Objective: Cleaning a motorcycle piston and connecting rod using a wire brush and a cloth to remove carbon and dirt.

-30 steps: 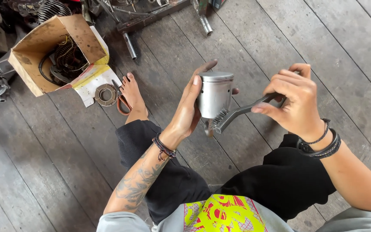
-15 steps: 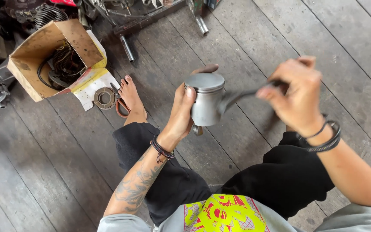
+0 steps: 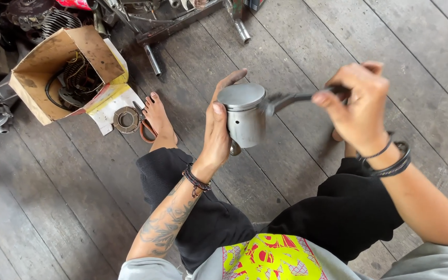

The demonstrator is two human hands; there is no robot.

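The piston (image 3: pixel 246 116) is a dull grey metal cylinder with a flat, round crown on top, a smooth skirt, and a small dark hole on the side that faces the camera; something short and rounded sticks out beneath its lower edge. It is held upright in the air above the wooden plank floor (image 3: pixel 296 46), over the person's lap. The left hand (image 3: pixel 218 127) wraps round the left side of the piston, thumb laid against the skirt just below the crown and the fingers hidden behind it, so it is closed on the piston. To the right of the piston, the right hand (image 3: pixel 356 106) is clenched round the handles of grey pliers (image 3: pixel 294 98), whose tips reach the piston just under the crown; the motion blur keeps me from telling how the tips sit on it. Below the piston lie the person's black-trousered legs, and to its lower left a bare foot (image 3: pixel 156 116) rests on the floor. Just left of that foot, well left of the piston, lie a round metal ring part (image 3: pixel 126 119) on white paper and red-handled pliers. Farther left still stands an open cardboard box (image 3: pixel 42 67) with wires and a coil part inside. Above the piston, near the top edge, engine parts and metal tubes (image 3: pixel 153 59) lie on the floor.
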